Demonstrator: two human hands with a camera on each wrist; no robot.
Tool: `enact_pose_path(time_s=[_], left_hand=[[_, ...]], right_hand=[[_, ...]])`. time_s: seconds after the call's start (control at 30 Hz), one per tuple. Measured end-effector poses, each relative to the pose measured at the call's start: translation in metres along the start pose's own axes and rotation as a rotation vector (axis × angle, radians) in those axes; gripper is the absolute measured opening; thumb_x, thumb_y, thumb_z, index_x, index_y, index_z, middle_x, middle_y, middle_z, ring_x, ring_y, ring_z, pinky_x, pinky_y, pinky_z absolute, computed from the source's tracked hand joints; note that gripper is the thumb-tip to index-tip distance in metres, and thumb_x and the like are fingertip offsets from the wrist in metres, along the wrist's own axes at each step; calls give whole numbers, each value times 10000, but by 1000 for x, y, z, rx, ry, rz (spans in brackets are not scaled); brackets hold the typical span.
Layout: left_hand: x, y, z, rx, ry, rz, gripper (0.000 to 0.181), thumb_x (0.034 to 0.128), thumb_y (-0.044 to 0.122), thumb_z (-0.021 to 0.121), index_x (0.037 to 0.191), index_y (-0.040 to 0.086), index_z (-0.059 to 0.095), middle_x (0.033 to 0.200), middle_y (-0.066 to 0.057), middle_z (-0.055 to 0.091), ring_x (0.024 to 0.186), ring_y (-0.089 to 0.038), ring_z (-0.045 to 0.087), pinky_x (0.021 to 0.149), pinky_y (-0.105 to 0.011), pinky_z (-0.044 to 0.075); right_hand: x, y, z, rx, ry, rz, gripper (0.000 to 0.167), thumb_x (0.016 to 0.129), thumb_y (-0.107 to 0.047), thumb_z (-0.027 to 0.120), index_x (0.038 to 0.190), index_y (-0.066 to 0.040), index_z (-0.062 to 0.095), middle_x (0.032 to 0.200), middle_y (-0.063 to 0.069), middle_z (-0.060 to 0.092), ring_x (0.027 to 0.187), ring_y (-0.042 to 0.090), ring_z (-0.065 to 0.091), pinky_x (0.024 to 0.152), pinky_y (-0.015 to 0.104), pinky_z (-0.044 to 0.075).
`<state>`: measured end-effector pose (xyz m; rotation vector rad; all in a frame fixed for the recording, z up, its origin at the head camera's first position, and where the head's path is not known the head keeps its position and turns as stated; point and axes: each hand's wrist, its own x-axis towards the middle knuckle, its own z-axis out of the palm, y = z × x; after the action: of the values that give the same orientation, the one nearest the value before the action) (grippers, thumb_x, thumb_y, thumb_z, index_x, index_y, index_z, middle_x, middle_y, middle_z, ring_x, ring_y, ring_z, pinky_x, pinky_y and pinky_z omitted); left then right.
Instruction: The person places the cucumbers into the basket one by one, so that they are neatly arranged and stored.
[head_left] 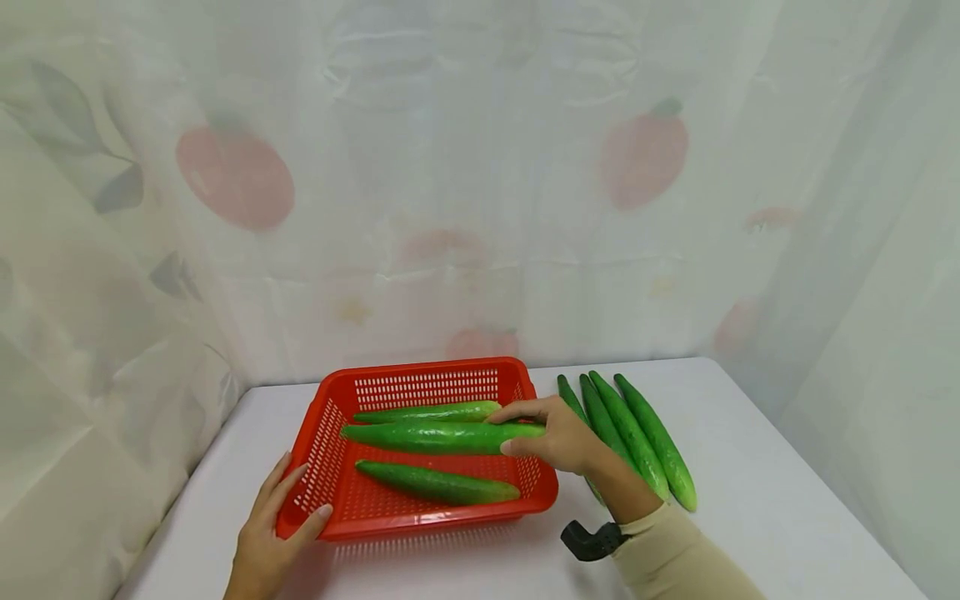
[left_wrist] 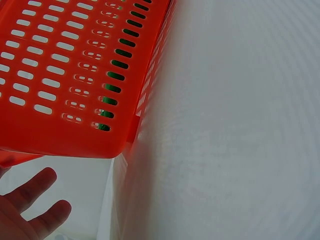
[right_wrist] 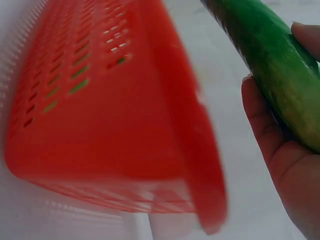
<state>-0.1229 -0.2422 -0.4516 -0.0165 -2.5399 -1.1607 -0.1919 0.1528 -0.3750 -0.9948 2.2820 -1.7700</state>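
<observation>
Above the red basket (head_left: 420,523), my right hand (head_left: 566,437) grips a long cucumber (head_left: 435,437) by its right end; my left hand (head_left: 266,533) spreads straight-fingered at the basket's left end. I'd expect the cucumber stiff, weighty, slick, snappable: best held mid-length.

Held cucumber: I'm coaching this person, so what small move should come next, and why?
Probably lower the held cucumber into the basket: the right hand grips one end over it, bare floor shows behind the near cucumber, and the left hand is at the basket's left end.
</observation>
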Motion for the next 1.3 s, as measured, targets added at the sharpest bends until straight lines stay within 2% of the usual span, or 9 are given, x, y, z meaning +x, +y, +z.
enact_pose_path(time_s=[0.27,0.47,0.7,0.77,0.9,0.97,1.17,1.3], left_hand=[[1,3,-2,10,-12,-27,676,857,327,746,1429,100,467,1554,5,251,1356,-287,290,832,-19,256],[0,3,-3,11,-13,-30,680,853,330,750,1431,107,467,1554,16,249,1362,-279,282,830,-20,261],[0,2,-2,1,-14,-26,681,856,345,746,1432,112,467,1554,20,248,1357,-264,286,830,-16,263],[0,1,-1,-6,-5,-16,669,855,324,751,1427,114,475,1550,22,256,1356,-201,286,832,-8,266],[-1,0,1,-25,15,11,643,845,263,767,1408,107,498,1539,16,281,1312,20,262,839,-8,278],[-1,-1,2,-32,20,24,638,841,243,772,1403,104,504,1536,19,287,1277,77,259,844,-12,282],[-1,-2,2,-23,16,33,640,843,247,768,1408,111,499,1541,24,278,1332,-38,274,859,-12,266],[-1,-4,1,-21,17,42,645,838,233,774,1406,102,498,1541,0,280,1346,-49,262,877,-16,253]], right_hand=[[9,11,13,-12,-91,43,264,839,-149,733,1103,-141,734,1010,19,677,910,223,594,722,363,531],[15,16,24,-63,-146,76,275,812,-129,746,1070,-225,746,982,-19,676,833,175,611,682,340,537],[22,22,37,-122,-200,52,248,811,-142,753,1053,-197,752,946,-69,679,830,141,603,692,297,523],[23,23,40,-130,-224,57,245,819,-156,749,1061,-190,750,938,-76,679,836,154,602,692,292,523],[25,25,47,-171,-257,67,248,822,-183,743,1070,-192,748,948,-109,672,879,178,591,709,276,517],[25,26,49,-185,-267,72,252,822,-189,742,1075,-189,746,958,-126,667,895,171,588,721,272,513],[26,28,51,-243,-292,58,261,825,-192,730,1085,-175,740,978,-155,659,897,77,569,754,256,495],[28,30,52,-290,-316,72,263,827,-189,729,1089,-176,738,992,-170,650,909,41,553,772,246,480]])
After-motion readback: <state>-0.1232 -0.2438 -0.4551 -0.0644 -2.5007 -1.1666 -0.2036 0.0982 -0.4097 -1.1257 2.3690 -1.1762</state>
